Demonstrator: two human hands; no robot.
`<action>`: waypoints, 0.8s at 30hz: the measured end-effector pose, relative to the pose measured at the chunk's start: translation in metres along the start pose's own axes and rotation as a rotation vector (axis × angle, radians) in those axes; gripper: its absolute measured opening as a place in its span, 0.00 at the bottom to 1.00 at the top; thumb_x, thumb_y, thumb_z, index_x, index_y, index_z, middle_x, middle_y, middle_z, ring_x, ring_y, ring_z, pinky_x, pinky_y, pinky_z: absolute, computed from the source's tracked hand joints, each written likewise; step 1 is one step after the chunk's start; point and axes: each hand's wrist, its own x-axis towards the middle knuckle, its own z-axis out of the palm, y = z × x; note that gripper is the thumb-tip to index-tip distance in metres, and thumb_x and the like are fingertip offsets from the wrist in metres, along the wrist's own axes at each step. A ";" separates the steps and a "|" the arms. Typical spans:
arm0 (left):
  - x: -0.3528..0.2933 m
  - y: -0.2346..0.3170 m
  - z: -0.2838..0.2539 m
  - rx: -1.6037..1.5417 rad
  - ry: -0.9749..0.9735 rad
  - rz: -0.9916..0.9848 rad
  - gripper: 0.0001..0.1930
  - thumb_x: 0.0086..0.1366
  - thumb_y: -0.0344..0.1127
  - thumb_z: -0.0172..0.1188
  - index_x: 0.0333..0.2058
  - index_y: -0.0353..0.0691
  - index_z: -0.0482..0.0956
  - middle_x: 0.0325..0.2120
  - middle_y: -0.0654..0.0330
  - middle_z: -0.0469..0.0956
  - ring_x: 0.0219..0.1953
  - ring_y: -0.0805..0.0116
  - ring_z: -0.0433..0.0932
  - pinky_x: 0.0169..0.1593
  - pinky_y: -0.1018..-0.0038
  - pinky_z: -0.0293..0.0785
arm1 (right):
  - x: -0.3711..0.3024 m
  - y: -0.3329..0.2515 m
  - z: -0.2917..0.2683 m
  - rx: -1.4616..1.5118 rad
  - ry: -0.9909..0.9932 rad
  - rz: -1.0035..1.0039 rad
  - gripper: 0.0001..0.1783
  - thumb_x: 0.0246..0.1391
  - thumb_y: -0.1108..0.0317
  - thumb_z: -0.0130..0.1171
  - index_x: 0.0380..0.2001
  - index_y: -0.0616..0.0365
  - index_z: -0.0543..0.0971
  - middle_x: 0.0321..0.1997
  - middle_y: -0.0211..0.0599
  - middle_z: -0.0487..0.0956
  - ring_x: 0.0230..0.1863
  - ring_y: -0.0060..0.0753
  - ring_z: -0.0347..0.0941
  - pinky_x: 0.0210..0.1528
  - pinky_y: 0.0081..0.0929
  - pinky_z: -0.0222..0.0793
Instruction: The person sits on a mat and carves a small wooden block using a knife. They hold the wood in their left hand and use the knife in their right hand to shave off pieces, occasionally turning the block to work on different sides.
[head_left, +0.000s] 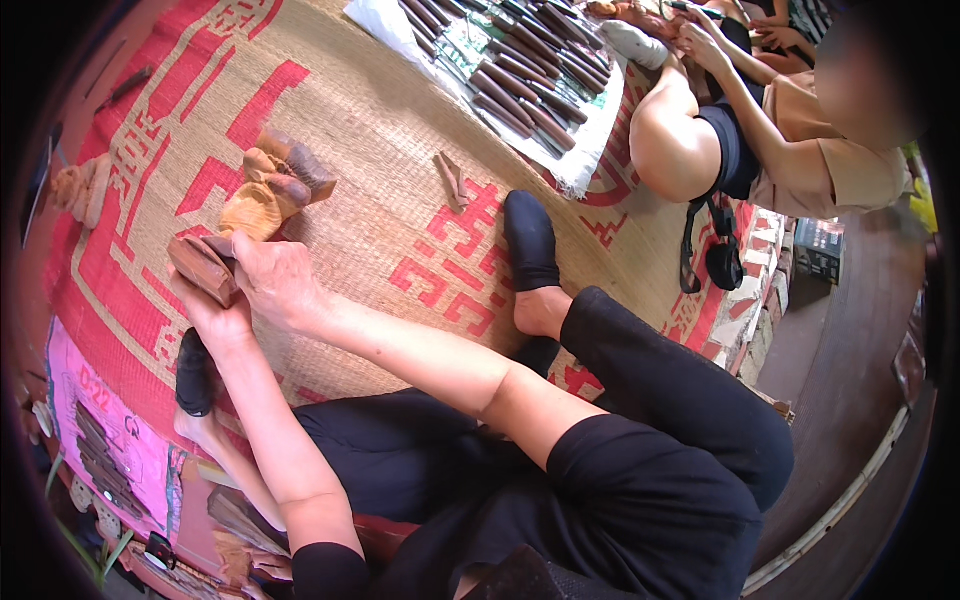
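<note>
Woven matting (380,130) with red patterns covers the floor where the person sits, feet in black socks. Both hands meet at nine o'clock: the right hand (275,280) clasps a brown wood block (200,268) from above, the left hand (215,318) cups it from below. Carved wood pieces (275,185) lie just past it at ten o'clock. Dark sticks (525,60) rest on white cloth (590,150) at twelve, beside another seated person (760,130).

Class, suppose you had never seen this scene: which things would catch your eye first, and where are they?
Probably the woven mat with bold red patterns, which fills the floor. At its left, both hands, the left hand and the right hand, hold a reddish-brown wooden block, beside a pile of carved wooden pieces. At top centre, dark wooden sticks lie in rows on a white cloth.
</note>
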 end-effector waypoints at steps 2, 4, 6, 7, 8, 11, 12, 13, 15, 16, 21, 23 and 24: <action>-0.002 0.001 0.003 0.065 0.082 0.008 0.21 0.67 0.56 0.48 0.49 0.48 0.73 0.44 0.64 0.77 0.45 0.64 0.76 0.45 0.65 0.77 | -0.009 0.009 0.004 -0.033 -0.082 -0.008 0.09 0.51 0.70 0.54 0.33 0.58 0.66 0.18 0.46 0.75 0.23 0.52 0.75 0.23 0.45 0.68; -0.012 0.001 0.015 0.112 0.173 -0.025 0.21 0.67 0.57 0.47 0.49 0.49 0.74 0.44 0.66 0.77 0.43 0.66 0.77 0.42 0.71 0.77 | -0.026 0.016 0.003 -0.097 -0.187 0.008 0.09 0.52 0.69 0.55 0.33 0.58 0.66 0.19 0.47 0.75 0.23 0.52 0.76 0.23 0.44 0.69; -0.007 -0.002 0.003 0.133 0.070 -0.009 0.21 0.67 0.57 0.47 0.49 0.50 0.74 0.43 0.67 0.77 0.43 0.66 0.77 0.40 0.71 0.77 | -0.033 0.020 0.000 -0.097 -0.172 0.048 0.09 0.53 0.67 0.54 0.32 0.58 0.66 0.19 0.46 0.76 0.23 0.51 0.76 0.22 0.45 0.69; -0.007 0.000 0.001 0.147 0.019 0.003 0.21 0.67 0.57 0.47 0.50 0.51 0.73 0.43 0.67 0.77 0.43 0.67 0.77 0.39 0.71 0.76 | -0.031 0.017 -0.004 -0.091 -0.164 0.066 0.09 0.54 0.66 0.54 0.31 0.58 0.66 0.19 0.46 0.76 0.23 0.50 0.77 0.22 0.45 0.69; -0.007 0.001 0.001 0.122 0.031 0.014 0.21 0.67 0.57 0.48 0.50 0.51 0.74 0.42 0.66 0.77 0.40 0.66 0.76 0.37 0.71 0.76 | -0.026 0.011 -0.008 -0.167 -0.188 0.117 0.12 0.56 0.62 0.55 0.31 0.57 0.66 0.19 0.46 0.76 0.23 0.50 0.77 0.22 0.44 0.70; -0.009 -0.001 0.013 0.039 0.051 0.040 0.22 0.67 0.56 0.48 0.51 0.51 0.74 0.39 0.64 0.78 0.33 0.63 0.76 0.31 0.69 0.75 | -0.021 0.004 -0.006 -0.097 -0.140 0.102 0.12 0.56 0.61 0.56 0.30 0.56 0.66 0.18 0.45 0.76 0.22 0.50 0.77 0.21 0.43 0.70; 0.000 0.000 0.001 0.042 0.077 0.047 0.22 0.67 0.56 0.48 0.52 0.51 0.73 0.42 0.63 0.78 0.39 0.63 0.76 0.39 0.66 0.75 | -0.020 0.001 -0.007 -0.083 -0.119 0.082 0.12 0.55 0.62 0.56 0.31 0.56 0.66 0.18 0.45 0.76 0.22 0.49 0.77 0.21 0.42 0.70; -0.001 0.001 0.002 0.028 0.081 0.031 0.22 0.67 0.56 0.48 0.52 0.51 0.73 0.42 0.63 0.78 0.40 0.63 0.76 0.40 0.65 0.75 | -0.020 0.000 -0.009 -0.070 -0.101 0.065 0.11 0.55 0.63 0.56 0.31 0.56 0.66 0.18 0.45 0.76 0.22 0.49 0.77 0.21 0.42 0.70; -0.005 0.000 0.006 -0.001 0.091 -0.001 0.22 0.67 0.55 0.48 0.52 0.51 0.73 0.42 0.63 0.77 0.42 0.62 0.75 0.44 0.64 0.75 | -0.017 -0.003 -0.015 -0.013 -0.032 0.061 0.10 0.55 0.64 0.56 0.32 0.56 0.67 0.19 0.44 0.76 0.23 0.49 0.77 0.22 0.42 0.69; -0.013 -0.002 0.018 0.055 0.140 -0.027 0.21 0.67 0.55 0.47 0.51 0.50 0.73 0.43 0.62 0.77 0.45 0.62 0.76 0.49 0.64 0.74 | -0.012 -0.002 -0.020 0.025 0.021 0.074 0.10 0.55 0.64 0.56 0.32 0.56 0.68 0.19 0.44 0.76 0.23 0.49 0.77 0.22 0.43 0.69; -0.009 -0.003 0.014 0.066 0.048 0.030 0.21 0.67 0.55 0.46 0.50 0.49 0.73 0.44 0.63 0.77 0.47 0.62 0.76 0.49 0.66 0.74 | 0.005 -0.003 -0.014 0.078 0.032 0.019 0.06 0.53 0.71 0.53 0.34 0.56 0.67 0.23 0.48 0.76 0.27 0.53 0.76 0.26 0.46 0.68; -0.008 -0.003 0.010 0.074 0.023 0.060 0.21 0.68 0.55 0.46 0.50 0.49 0.73 0.44 0.63 0.77 0.47 0.63 0.76 0.49 0.66 0.75 | 0.003 0.003 -0.006 0.071 0.012 0.008 0.07 0.52 0.71 0.53 0.34 0.56 0.67 0.24 0.48 0.76 0.28 0.52 0.76 0.26 0.46 0.69; -0.008 -0.006 0.010 0.089 0.045 0.068 0.21 0.68 0.56 0.46 0.50 0.49 0.73 0.44 0.64 0.77 0.46 0.63 0.76 0.48 0.66 0.75 | -0.001 0.007 -0.001 0.069 0.000 0.001 0.07 0.52 0.70 0.53 0.34 0.56 0.67 0.24 0.48 0.77 0.28 0.52 0.77 0.27 0.47 0.69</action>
